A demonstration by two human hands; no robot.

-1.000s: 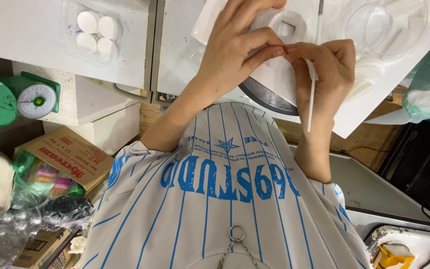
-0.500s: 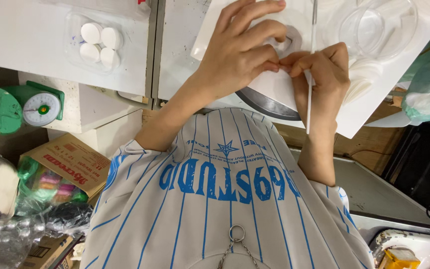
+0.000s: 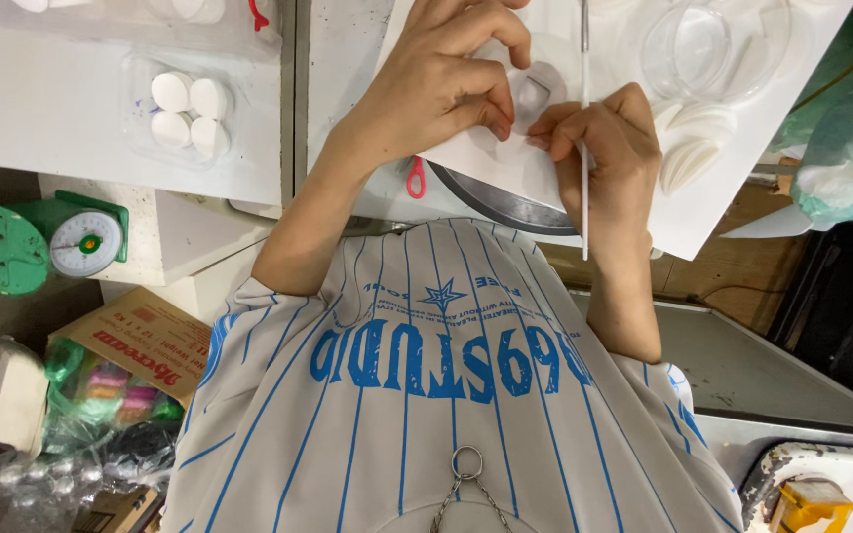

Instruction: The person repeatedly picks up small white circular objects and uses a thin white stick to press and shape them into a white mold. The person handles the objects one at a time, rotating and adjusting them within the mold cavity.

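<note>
A small white diamond-shaped piece (image 3: pixel 533 94) lies on the white paper sheet (image 3: pixel 713 212), pinched flat by the left hand's (image 3: pixel 441 84) fingertips. The right hand (image 3: pixel 604 148) is closed around a thin white stick (image 3: pixel 584 128), apparently to work the piece's edge, with a clear round plastic dish (image 3: pixel 698 44) just beyond.

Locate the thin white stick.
In the head view, the thin white stick stands upright in the right hand, beside the left hand, over the white sheet.
</note>
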